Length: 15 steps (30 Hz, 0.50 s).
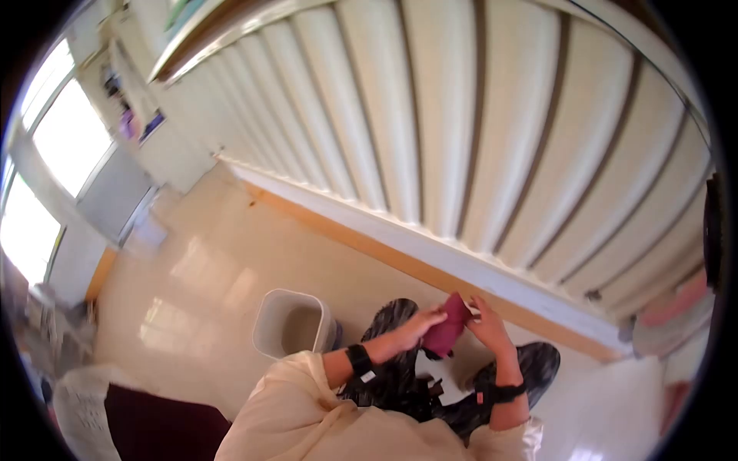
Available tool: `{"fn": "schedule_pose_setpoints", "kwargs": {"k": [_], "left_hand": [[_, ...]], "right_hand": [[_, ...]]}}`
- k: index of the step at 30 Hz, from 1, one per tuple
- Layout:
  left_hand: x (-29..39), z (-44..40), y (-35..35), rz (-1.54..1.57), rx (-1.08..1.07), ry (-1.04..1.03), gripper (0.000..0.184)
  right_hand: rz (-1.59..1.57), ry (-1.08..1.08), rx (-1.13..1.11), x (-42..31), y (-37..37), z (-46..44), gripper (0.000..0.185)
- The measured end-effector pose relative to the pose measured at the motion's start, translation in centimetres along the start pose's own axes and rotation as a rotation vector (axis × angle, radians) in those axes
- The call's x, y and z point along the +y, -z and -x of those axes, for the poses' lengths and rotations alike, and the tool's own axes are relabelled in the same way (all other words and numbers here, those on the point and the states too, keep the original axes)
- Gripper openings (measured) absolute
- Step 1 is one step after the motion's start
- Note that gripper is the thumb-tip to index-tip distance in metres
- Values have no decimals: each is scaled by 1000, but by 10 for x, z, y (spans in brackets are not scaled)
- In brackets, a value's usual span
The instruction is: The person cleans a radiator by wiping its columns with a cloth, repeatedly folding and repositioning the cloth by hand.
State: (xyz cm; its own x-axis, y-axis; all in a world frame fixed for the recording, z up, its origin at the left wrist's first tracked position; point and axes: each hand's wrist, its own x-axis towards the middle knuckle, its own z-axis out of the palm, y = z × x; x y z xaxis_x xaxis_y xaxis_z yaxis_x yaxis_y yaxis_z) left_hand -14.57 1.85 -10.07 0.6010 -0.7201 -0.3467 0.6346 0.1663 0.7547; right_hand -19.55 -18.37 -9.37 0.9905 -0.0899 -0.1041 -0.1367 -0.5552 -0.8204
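Observation:
A small dark-red piece, apparently cloth, is held up between my two hands above my knees. My left hand is closed on its left edge, thumb and fingers pressed together. On the other side, my right hand has its fingertips at the upper right edge of the piece; whether they grip it is too small to tell. Black bands sit around both wrists. Below are my legs in dark patterned trousers.
A white bin stands on the floor left of my legs. A ribbed cream panel spans the top and right. Dark maroon cloth lies at the lower left beside a whitish bag. Windows are far left.

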Motion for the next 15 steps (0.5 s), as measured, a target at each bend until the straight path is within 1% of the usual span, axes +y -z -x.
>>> {"fn": "schedule_pose_setpoints", "kwargs": {"k": [1, 2, 3, 5, 7, 9, 10, 12, 14, 15], "left_hand": [[-3, 6, -9, 107, -7, 9, 37], [-22, -1, 2, 140, 7, 29, 40], [-31, 0, 9, 179, -50, 58, 43], [-55, 3, 23, 280, -45, 129, 45], [-81, 7, 41, 321, -56, 120, 47], [-97, 18, 58, 352, -36, 146, 48], [-99, 22, 62, 284, 72, 183, 47], [-98, 23, 69, 278, 99, 181, 48], [-99, 28, 66, 267, 174, 197, 49], [-98, 28, 66, 273, 177, 192, 49]], "right_hand": [[-77, 36, 22, 9, -3, -1, 52], [-63, 71, -14, 14, -4, -2, 52], [-19, 78, -72, 18, -5, -1, 51], [41, 99, -138, 12, -4, -1, 50], [130, -22, -263, 4, -3, 4, 48], [163, -30, -300, 11, -7, 2, 50], [201, -27, -312, 16, -10, 1, 52], [242, -15, -332, 21, -21, -5, 54], [279, -37, -357, 23, -32, -4, 65], [284, -33, -363, 25, -40, -4, 65]]}}
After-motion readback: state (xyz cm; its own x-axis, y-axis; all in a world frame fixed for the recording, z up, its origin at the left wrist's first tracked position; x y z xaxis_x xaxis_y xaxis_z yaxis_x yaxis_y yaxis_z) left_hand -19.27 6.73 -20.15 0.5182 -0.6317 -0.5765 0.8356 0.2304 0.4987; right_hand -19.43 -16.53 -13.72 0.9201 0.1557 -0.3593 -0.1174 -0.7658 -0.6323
